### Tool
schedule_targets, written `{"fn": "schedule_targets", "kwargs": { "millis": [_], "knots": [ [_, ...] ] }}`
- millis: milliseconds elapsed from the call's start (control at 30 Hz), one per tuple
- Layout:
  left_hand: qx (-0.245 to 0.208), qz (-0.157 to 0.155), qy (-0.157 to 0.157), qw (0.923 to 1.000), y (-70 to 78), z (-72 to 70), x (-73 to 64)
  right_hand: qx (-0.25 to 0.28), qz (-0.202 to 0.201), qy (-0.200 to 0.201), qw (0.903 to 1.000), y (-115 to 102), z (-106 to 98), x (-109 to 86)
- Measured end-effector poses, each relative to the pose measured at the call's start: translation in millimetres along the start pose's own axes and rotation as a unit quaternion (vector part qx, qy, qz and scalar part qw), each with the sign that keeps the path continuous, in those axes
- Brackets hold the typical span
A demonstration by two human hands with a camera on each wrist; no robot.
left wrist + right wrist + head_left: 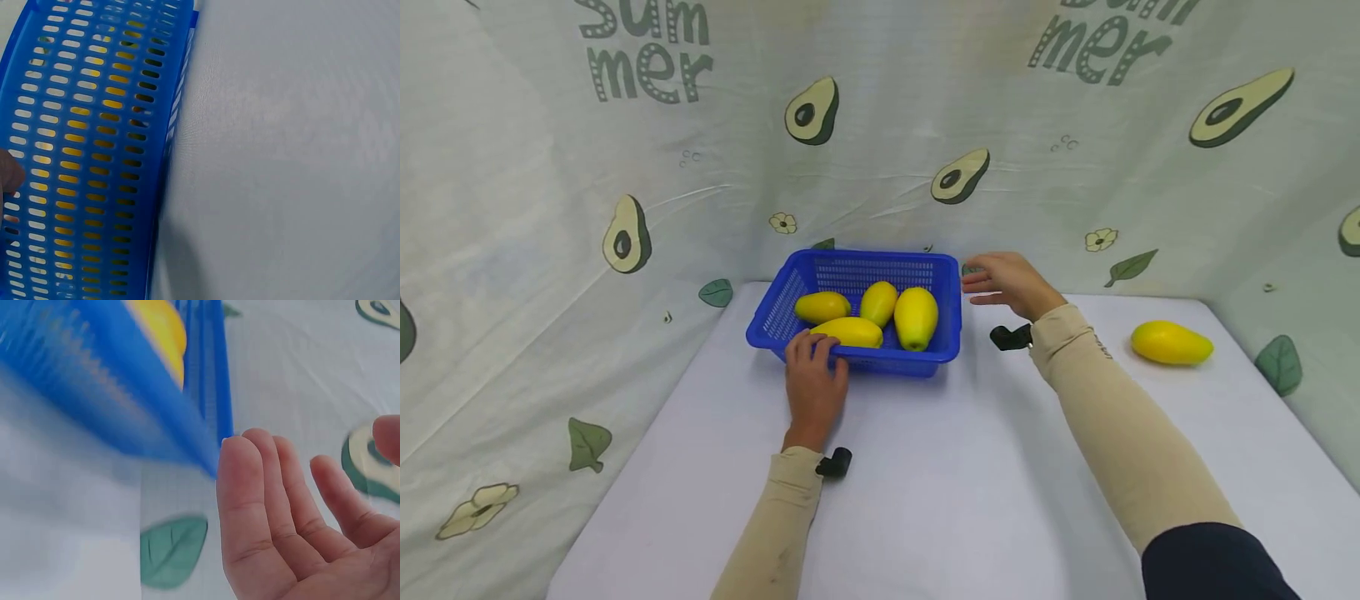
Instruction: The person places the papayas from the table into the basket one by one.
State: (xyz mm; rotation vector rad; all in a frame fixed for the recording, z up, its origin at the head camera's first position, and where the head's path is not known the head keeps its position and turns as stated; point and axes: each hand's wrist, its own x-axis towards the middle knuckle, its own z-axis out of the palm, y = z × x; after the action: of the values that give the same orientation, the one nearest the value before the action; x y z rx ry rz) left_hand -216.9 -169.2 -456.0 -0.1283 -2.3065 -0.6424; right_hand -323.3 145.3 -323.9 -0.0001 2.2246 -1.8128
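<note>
A blue plastic basket (880, 360) with slotted walls stands near the back of the table, holding several yellow mangoes (916, 318). At its front rim, left of the middle, my left hand (815, 396) grips the edge, fingers over the rim. The left wrist view catches a thumb (9, 173) against the basket's outer wall (80, 100), with yellow fruit behind the slots. My right hand (1013, 282) is just off the basket's right side, its fingers (242, 500) stretched out and holding nothing. In the right wrist view, the fingertips come right up to the blue rim.
One more mango (1171, 342) lies on the table's right side, beyond my right forearm. A white cover spreads over the table (940, 483). Behind and to both sides hangs a pale curtain (880, 200) printed with avocados and leaves.
</note>
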Motion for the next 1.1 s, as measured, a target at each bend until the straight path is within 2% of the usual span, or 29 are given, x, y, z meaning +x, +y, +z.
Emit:
{"fn": "schedule_targets", "kwargs": {
  "millis": [167, 433, 800, 933, 1100],
  "knots": [
    [0.004, -0.013, -0.012, 0.9998, -1.2, -1.8, 0.7, -0.024, -0.003, 0.009, 0.9997, 12.3, -30.9, -9.8],
    [0.0, -0.014, -0.011, 0.9999, -1.2, -1.5, -0.7, -0.033, 0.025, 0.032, 0.9986, 35.3, -76.2, -24.1],
    [0.003, -0.007, -0.013, 0.9999, -4.0, 2.2, -0.5, -0.022, 0.038, 0.043, 0.9981, 54.6, -117.8, -35.4],
    [0.003, -0.006, -0.009, 0.9999, -4.3, 2.6, -0.5, -0.077, 0.013, 0.056, 0.9954, 61.3, -128.1, -39.3],
    [0.005, -0.006, -0.008, 0.9999, -4.1, 2.3, -0.7, -0.163, -0.009, 0.069, 0.9843, 67.8, -143.7, -47.4]
  ]
}}
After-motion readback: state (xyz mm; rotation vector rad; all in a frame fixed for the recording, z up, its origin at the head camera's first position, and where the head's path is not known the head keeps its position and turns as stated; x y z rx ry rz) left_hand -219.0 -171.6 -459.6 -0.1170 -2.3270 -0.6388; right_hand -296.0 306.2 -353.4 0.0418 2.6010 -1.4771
